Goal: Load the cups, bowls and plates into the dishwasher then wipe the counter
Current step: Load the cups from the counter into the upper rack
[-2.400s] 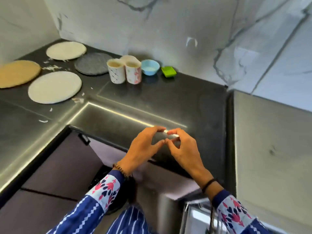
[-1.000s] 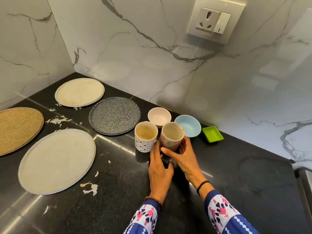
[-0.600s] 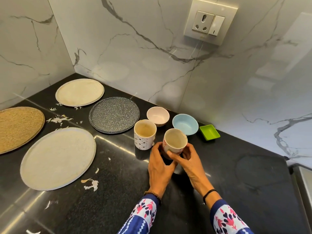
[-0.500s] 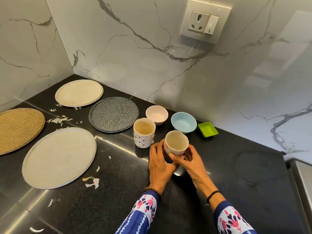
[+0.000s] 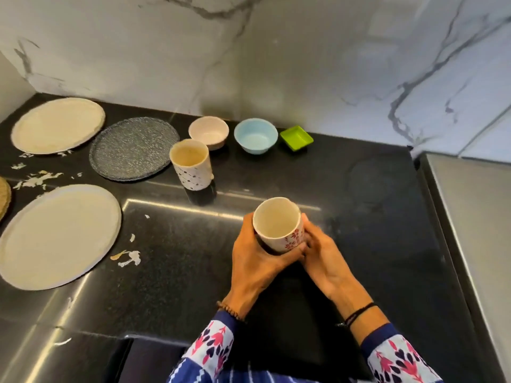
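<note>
left grip [image 5: 257,261] and right grip [image 5: 323,258] both curl round the red-patterned cup [image 5: 276,225], upright over the table's [image 5: 373,244] near middle; i'd keep it level and support its base while carrying it off.

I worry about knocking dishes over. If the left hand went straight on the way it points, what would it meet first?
Likely the blue bowl: the left hand, gripping the red-patterned cup, points that way across bare counter. The dotted cup looks left of that line; depth is unclear.
</note>
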`<action>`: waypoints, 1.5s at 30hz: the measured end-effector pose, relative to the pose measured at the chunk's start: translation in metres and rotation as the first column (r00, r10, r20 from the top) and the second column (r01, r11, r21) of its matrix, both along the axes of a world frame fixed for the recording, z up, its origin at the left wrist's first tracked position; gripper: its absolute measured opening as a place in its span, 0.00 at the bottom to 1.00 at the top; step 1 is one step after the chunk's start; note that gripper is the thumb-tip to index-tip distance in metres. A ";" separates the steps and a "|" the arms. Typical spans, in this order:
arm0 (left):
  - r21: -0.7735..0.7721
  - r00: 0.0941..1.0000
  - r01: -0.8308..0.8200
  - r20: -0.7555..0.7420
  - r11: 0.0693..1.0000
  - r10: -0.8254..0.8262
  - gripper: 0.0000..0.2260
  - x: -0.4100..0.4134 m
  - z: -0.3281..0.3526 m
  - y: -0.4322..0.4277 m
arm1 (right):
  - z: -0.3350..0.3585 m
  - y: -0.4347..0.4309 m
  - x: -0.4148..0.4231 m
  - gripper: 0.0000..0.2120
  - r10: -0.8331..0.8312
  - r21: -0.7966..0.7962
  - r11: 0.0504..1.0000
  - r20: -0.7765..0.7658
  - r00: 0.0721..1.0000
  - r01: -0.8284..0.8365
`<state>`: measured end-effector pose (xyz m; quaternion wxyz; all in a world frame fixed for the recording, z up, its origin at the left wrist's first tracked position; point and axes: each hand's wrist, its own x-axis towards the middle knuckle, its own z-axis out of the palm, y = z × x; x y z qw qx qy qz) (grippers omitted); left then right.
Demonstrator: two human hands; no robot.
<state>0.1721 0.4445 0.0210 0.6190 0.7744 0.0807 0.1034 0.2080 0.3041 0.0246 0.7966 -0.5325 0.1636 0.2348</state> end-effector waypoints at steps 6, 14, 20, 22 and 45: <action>-0.059 0.974 0.224 0.000 0.973 -0.225 0.42 -0.031 0.019 -0.054 | 0.013 -0.038 -0.046 0.20 -0.244 0.200 0.940 -0.168 0.955 0.276; -0.020 0.842 0.534 -0.085 0.845 -0.533 0.40 -0.066 0.039 -0.124 | 0.020 -0.120 -0.123 0.21 -0.473 0.232 0.827 -0.204 0.857 0.512; -0.002 0.708 0.700 -0.134 0.714 -0.694 0.38 -0.121 0.047 -0.199 | 0.014 -0.191 -0.210 0.22 -0.632 0.270 0.680 -0.256 0.732 0.681; 0.012 0.666 0.741 -0.145 0.672 -0.732 0.37 -0.144 0.047 -0.226 | 0.009 -0.215 -0.240 0.19 -0.664 0.275 0.637 -0.278 0.694 0.720; 0.431 0.146 0.879 -0.648 -0.202 -0.748 0.33 -0.288 -0.177 -0.440 | -0.167 -0.498 -0.461 0.17 -0.820 -0.201 0.553 -0.300 0.487 0.808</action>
